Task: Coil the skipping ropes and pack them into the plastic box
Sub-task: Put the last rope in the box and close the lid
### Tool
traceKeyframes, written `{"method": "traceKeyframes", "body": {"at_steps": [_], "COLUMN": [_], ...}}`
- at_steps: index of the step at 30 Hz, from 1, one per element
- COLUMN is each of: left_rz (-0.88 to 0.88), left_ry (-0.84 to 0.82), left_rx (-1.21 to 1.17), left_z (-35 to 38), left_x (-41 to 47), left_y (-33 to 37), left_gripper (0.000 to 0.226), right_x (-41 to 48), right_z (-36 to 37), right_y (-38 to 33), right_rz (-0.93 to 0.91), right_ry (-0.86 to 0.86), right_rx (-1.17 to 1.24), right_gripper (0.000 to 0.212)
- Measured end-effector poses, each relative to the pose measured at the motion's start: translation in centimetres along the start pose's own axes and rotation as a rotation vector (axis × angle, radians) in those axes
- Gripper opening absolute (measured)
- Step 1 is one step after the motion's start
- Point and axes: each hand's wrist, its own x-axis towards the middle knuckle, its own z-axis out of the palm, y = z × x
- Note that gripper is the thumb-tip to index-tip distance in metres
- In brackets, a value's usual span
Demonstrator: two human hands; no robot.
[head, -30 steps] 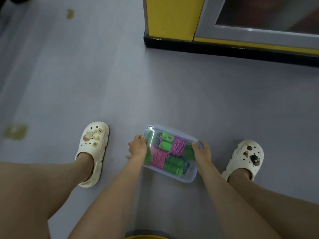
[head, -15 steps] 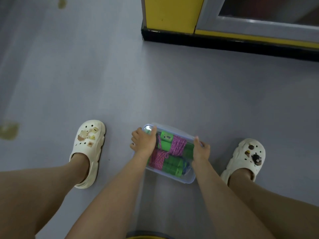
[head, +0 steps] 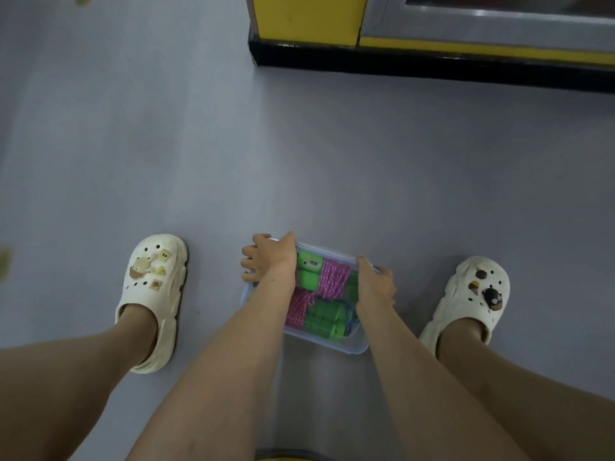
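Floor [head: 299,161] is plain grey, with a couple of yellowish stains [head: 5,262] at its left edge. Next along is a cream clog [head: 153,294] with small yellow and tan charms on top, worn on the person's left foot, toe pointing to the far side.

Then comes the left hand [head: 266,257]. It sits on the far left corner of the box [head: 346,344], palm down, with the fingers curled over the edge, so it's gripping that corner. The forearm crosses the left part of the box and hides it.

The box is clear plastic with a bluish rim. It sits flat on the floor between the two feet, roughly midway, touching neither shoe. Can't tell for sure whether a lid is on it. Inside are the ropes [head: 332,277]: pink cord wound into bundles, with chunky green handles [head: 324,316] packed next to them. They fill most of the box, and a bit of blue shows at the near right.

The right hand [head: 376,287] grips the box's right edge, thumb lying along the top and the other fingers wrapped down the outside wall.

Right of that is the second clog [head: 472,294], same cream colour, with dark brown and black charms. It's close to the box but not touching.

Along the floor's far edge, from the middle out to the right, runs a black plinth [head: 432,66] with a yellow panel [head: 309,15] above it.
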Motion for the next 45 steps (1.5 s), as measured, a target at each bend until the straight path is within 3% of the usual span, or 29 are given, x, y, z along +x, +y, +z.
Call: {"method": "traceKeyframes", "body": {"at_steps": [11, 18, 24, 30, 32, 34, 36, 38, 40, 42, 44, 45], "left_rz": [0.016, 0.013, 0.024, 0.093, 0.085, 0.058, 0.026, -0.047, -0.121, -0.157, -0.263, -0.293], "left_ry": [0.099, 0.134, 0.151, -0.037, -0.144, -0.25, -0.281, -0.236, -0.294, -0.448, -0.589, -0.582], "left_rx": [0.032, 0.039, 0.042, 0.019, -0.11, -0.299, -0.361, -0.226, -0.04, 0.024, -0.183, -0.28], "left_z": [0.9, 1.5, 1.7, 0.0, -1.2, -2.0, -2.5, -2.0, -3.2, -4.8, -5.6, -5.8], "left_x": [-0.1, 0.2, 0.3, 0.4, 0.9, 1.5, 1.9, 3.9, 3.4, 1.5, 0.1, 0.0], "left_y": [0.1, 0.2, 0.6, 0.1, 0.1, -0.5, -2.4, -5.4, -7.7, -8.6, -8.8, -8.8], "left_gripper": [0.042, 0.041, 0.042, 0.054, 0.057, 0.066, 0.071, 0.083, 0.113, 0.092, 0.065, 0.057], "right_x": [0.7, 4.2, 4.3, 4.7, 2.1, 0.7, -0.7, -1.5, -1.6, -1.7, -1.7, -1.6], "right_z": [0.4, 2.7, 2.3, 2.3, 1.4, 0.5, 0.1, 0.0, 0.1, 0.1, 0.0, -0.2], "right_y": [0.0, 1.0, 0.2, 0.5, -0.8, -1.1, -0.3, 0.7, 0.9, 0.1, -0.8, -1.1], "right_rz": [0.035, 0.091, 0.114, 0.096, 0.103, 0.036, -0.16, -0.46, -0.674, -0.749, -0.738, -0.688], "right_ry": [0.066, 0.088, 0.074, -0.001, -0.009, 0.033, 0.115, 0.136, 0.067, 0.044, 0.034, -0.005], "right_rx": [0.019, 0.152, 0.12, 0.129, 0.11, -0.077, -0.28, -0.454, -0.614, -0.747, -0.788, -0.76], "right_gripper": [0.05, 0.059, 0.035, 0.049, 0.067, 0.069, 0.061, 0.052, 0.042, 0.038, 0.038, 0.04]}}
